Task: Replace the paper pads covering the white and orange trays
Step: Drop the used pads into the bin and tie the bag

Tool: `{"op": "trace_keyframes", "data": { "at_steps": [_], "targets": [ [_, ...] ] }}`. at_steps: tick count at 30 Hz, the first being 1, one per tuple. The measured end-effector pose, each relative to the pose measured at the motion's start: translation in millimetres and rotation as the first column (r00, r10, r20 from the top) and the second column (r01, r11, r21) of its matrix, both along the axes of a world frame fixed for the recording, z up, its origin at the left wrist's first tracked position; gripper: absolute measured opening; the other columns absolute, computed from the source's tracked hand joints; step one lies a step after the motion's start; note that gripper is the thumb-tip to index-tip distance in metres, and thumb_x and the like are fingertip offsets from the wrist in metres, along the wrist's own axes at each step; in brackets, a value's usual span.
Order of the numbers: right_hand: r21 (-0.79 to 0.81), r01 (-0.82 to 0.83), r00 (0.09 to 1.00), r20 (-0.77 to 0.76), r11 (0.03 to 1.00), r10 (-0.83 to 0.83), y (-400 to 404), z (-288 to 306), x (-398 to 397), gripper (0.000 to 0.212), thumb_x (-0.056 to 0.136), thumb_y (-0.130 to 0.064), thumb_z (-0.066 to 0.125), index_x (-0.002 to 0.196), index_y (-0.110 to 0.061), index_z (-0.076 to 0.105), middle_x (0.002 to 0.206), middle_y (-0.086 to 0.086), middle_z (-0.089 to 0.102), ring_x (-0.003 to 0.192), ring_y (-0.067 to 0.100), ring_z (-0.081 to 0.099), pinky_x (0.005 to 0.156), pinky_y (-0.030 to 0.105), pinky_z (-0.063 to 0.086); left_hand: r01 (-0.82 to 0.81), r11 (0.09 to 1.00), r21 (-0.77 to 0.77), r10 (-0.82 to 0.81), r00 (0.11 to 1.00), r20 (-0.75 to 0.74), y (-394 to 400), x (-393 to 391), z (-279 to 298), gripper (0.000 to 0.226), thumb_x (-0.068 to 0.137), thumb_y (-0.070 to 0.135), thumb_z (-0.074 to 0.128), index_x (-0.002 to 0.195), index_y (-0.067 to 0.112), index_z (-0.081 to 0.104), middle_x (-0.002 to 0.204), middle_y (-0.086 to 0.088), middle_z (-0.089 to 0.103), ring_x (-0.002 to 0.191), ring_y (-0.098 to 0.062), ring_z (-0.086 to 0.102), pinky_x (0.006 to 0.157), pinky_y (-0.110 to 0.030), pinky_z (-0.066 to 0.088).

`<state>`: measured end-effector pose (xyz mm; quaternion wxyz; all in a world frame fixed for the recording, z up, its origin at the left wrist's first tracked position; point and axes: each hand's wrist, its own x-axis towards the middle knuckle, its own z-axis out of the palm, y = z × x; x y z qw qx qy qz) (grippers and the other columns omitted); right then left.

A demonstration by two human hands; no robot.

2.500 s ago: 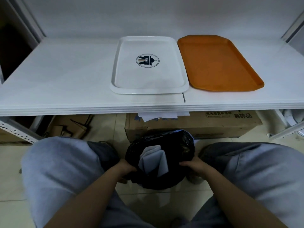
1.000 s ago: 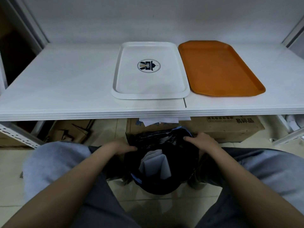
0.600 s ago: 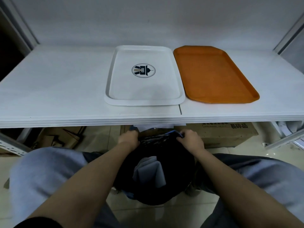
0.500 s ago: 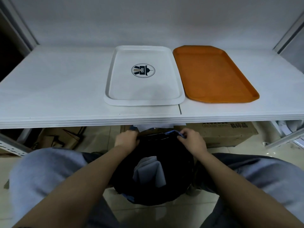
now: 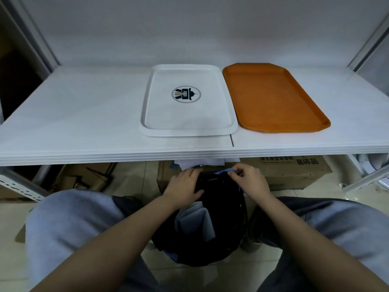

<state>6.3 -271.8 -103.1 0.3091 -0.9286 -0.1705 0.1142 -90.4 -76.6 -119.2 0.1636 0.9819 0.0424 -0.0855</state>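
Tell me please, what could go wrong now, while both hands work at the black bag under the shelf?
1. The right hand pinches only the thin blue strip at the rim of the black bag; it may tear or slip.
2. The folded paper stands loose in the bag and could fall out if the bag tips.
3. The left hand works close under the shelf edge and may knock it.

Both hands are now moving up from the sides of the black bag to its far rim: the left hand is gripping it, the right hand is pinching its blue strip.
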Motion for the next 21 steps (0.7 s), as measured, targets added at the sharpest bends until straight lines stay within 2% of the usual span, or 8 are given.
{"op": "trace_keyframes", "data": {
  "at_steps": [3,5,8,11,13,15,18,21],
  "targets": [
    [0.207,-0.058,0.988,-0.127,0.977,0.086,6.1,9.2,-0.9,0.015,0.084,-0.021,0.069,0.072,-0.015,0.064,0.072,-0.001,0.060,0.071,0.012,0.056,0.066,0.028,0.042,-0.055,0.982,-0.178,0.058,0.998,0.015,-35.3,12.1,-1.6,0.088,0.082,0.058,0.058,0.150,0.020,0.016,0.154,-0.001,0.026,0.142,-0.019,0.024,0.117,-0.043,0.017],
    [0.309,-0.082,0.967,-0.204,0.947,0.150,9.2,19.3,-5.1,0.015,0.083,-0.018,0.071,0.069,-0.014,0.066,0.074,0.002,0.059,0.071,0.011,0.056,0.066,0.022,0.041,-0.130,0.957,-0.258,0.140,0.990,0.023,-57.0,19.5,-0.5,0.090,0.079,0.063,0.058,0.149,0.023,0.019,0.154,0.005,0.025,0.143,-0.014,0.019,0.119,-0.044,0.003],
    [0.367,-0.101,0.943,-0.261,0.925,0.207,11.5,32.1,-11.8,0.019,0.084,-0.019,0.069,0.065,-0.021,0.067,0.077,0.005,0.059,0.073,0.010,0.058,0.070,0.022,0.044,-0.187,0.905,-0.382,0.230,0.971,0.071,-78.5,24.3,1.0,0.063,0.082,0.060,0.055,0.137,0.030,0.043,0.139,0.009,0.046,0.135,-0.010,0.031,0.117,-0.043,-0.005],
    [0.434,-0.080,0.924,-0.306,0.898,0.231,11.3,41.0,-16.0,0.017,0.087,-0.020,0.066,0.070,-0.019,0.070,0.081,0.001,0.061,0.078,0.009,0.059,0.074,0.018,0.044,-0.228,0.887,-0.401,0.297,0.947,0.119,-81.6,20.5,-3.1,0.034,0.094,0.043,0.047,0.118,0.021,0.059,0.113,0.003,0.063,0.117,-0.013,0.051,0.116,-0.037,-0.001],
    [0.485,-0.046,0.914,-0.332,0.873,0.232,10.2,46.4,-17.7,0.016,0.089,-0.019,0.063,0.075,-0.017,0.071,0.083,-0.001,0.065,0.081,0.005,0.061,0.076,0.012,0.043,-0.251,0.899,-0.358,0.308,0.945,0.110,-77.6,16.1,-8.3,0.029,0.098,0.035,0.043,0.101,0.014,0.062,0.102,-0.001,0.064,0.109,-0.016,0.055,0.116,-0.035,0.005],
    [0.548,-0.011,0.909,-0.344,0.837,0.237,10.6,51.3,-20.0,0.018,0.092,-0.017,0.059,0.079,-0.012,0.070,0.083,-0.003,0.068,0.082,0.001,0.063,0.079,0.012,0.043,-0.245,0.920,-0.306,0.286,0.953,0.097,-72.6,10.7,-13.3,0.029,0.100,0.032,0.040,0.092,0.015,0.061,0.099,-0.001,0.064,0.106,-0.017,0.055,0.115,-0.035,0.010],
    [0.640,0.052,0.907,-0.352,0.767,0.232,14.2,59.6,-24.0,0.021,0.095,-0.015,0.053,0.082,-0.011,0.068,0.085,-0.005,0.070,0.084,0.000,0.064,0.077,0.014,0.043,-0.201,0.949,-0.241,0.227,0.970,0.082,-67.6,4.5,-20.3,0.030,0.101,0.032,0.036,0.093,0.015,0.060,0.099,-0.002,0.064,0.105,-0.018,0.055,0.113,-0.036,0.018],
    [0.752,0.122,0.896,-0.364,0.647,0.254,18.0,70.9,-27.9,0.024,0.096,-0.012,0.049,0.077,-0.011,0.064,0.089,0.001,0.072,0.092,0.014,0.066,0.086,0.027,0.048,-0.145,0.973,-0.180,0.162,0.984,0.079,-66.0,0.0,-23.7,0.031,0.101,0.031,0.036,0.098,0.013,0.061,0.098,-0.004,0.064,0.099,-0.020,0.057,0.105,-0.035,0.032]
  ]
}}
